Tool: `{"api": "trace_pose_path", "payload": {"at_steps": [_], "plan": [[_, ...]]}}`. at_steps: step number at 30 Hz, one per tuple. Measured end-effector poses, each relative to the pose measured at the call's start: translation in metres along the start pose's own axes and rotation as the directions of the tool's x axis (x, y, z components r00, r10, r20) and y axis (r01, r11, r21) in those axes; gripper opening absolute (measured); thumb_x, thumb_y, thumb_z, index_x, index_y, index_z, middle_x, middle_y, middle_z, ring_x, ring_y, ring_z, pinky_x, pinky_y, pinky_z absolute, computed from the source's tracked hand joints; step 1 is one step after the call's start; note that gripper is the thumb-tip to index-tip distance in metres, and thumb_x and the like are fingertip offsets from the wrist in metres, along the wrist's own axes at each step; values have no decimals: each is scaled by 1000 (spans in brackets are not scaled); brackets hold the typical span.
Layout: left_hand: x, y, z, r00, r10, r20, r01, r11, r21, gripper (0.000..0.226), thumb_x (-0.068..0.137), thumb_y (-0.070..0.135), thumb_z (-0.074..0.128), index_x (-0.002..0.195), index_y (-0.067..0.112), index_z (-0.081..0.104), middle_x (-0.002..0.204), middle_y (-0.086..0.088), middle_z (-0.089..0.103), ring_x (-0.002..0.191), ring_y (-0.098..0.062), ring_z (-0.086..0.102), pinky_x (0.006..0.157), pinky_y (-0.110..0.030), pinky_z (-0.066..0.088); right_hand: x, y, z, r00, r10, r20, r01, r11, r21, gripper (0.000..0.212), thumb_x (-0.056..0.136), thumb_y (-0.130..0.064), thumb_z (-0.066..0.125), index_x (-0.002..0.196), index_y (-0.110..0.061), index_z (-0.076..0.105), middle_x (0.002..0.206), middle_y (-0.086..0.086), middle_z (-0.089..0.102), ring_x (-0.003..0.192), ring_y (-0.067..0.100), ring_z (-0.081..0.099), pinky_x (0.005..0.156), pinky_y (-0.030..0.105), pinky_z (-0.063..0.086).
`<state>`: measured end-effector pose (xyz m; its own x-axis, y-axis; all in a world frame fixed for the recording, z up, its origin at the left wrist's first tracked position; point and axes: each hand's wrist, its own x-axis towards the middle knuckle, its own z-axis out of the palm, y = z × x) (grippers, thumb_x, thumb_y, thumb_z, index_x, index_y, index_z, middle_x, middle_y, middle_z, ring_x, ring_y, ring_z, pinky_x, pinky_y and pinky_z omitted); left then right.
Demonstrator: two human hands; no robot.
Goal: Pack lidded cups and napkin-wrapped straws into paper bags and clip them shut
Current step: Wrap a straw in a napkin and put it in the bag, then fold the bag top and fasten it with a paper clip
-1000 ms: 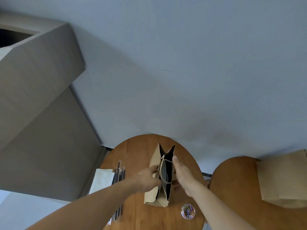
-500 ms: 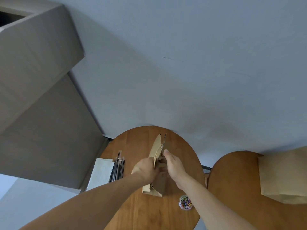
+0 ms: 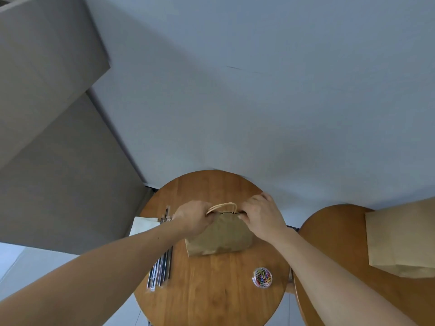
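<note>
Now, napkin (image 3: pixel 144 225): a white, flat, soft-looking sheet with a square corner, well to the left of the paper bag; your left forearm covers its near part.
Straws (image 3: pixel 162 267): thin black sticks in shiny clear sleeves, lying side by side just left of the paper bag.
Left hand (image 3: pixel 193 220): your fingers are curled tight round the bag's top left corner.
Paper bag (image 3: pixel 221 236): plain brown kraft paper, matte and lightly creased, standing with its broad face toward you; the top edge is drawn nearly closed, leaving a thin dark slit.
Handle (image 3: pixel 222 206): pale twisted paper cord, arching over the bag's top edge between your two hands.
Right hand (image 3: pixel 260 217): you pinch the bag's top right corner, thumb on the near face.
Clip tub (image 3: pixel 262 277): a small round clear container of coloured paper clips, nearer you than the paper bag and toward its right.
Round table (image 3: pixel 211 297): smooth, warm-toned wooden planks under the paper bag.
Second table (image 3: pixel 334 243): the same wood, right of the paper bag.
Second bag (image 3: pixel 400 238): brown paper, far right of the paper bag, on the second table.
</note>
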<state>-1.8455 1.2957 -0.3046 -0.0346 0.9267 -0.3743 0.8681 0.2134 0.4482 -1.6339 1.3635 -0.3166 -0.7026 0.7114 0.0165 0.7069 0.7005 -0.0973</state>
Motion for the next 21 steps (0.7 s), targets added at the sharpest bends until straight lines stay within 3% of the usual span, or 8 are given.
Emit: {"api": "trace_pose_path", "payload": {"at_steps": [3,7,10,17,21], "plan": [[1,2,2,995,-38,-91,39,999,2,18,92,41,54,94,31,68,79,10,67,77,-16,65,62,-30,50,3,-2,4,998,57,37,-60,995,77,16,93,-31,61,81,-22,66,76,-6,65,76,19,59,91,40,42],[2,0,10,981,-24,-192,25,1000,4,19,89,42,59,97,30,71,83,6,73,78,-15,67,71,-26,47,2,-1,5,994,106,7,-106,977,187,14,91,-29,65,79,-22,66,72,-8,63,71,17,58,85,35,43],[4,-4,12,975,9,-223,-11,1000,-6,19,92,45,58,97,35,72,79,8,72,75,-11,65,70,-23,37,-2,2,6,993,111,-29,-100,963,250,11,91,-28,66,83,-21,69,75,-8,66,73,18,60,83,36,43],[10,-16,8,993,34,-113,-48,991,-126,12,90,41,65,95,37,75,81,14,72,76,-6,65,67,-26,50,-7,5,9,988,148,-39,-123,921,370,11,91,-30,68,92,-20,73,88,-9,71,81,13,62,82,35,48],[12,-22,9,993,12,-117,-30,987,-157,12,90,39,65,96,37,75,80,18,69,77,-5,62,64,-22,45,-24,21,15,930,351,-109,-238,801,550,26,98,-38,54,112,-20,67,105,-13,63,97,4,56,83,21,45]]}}
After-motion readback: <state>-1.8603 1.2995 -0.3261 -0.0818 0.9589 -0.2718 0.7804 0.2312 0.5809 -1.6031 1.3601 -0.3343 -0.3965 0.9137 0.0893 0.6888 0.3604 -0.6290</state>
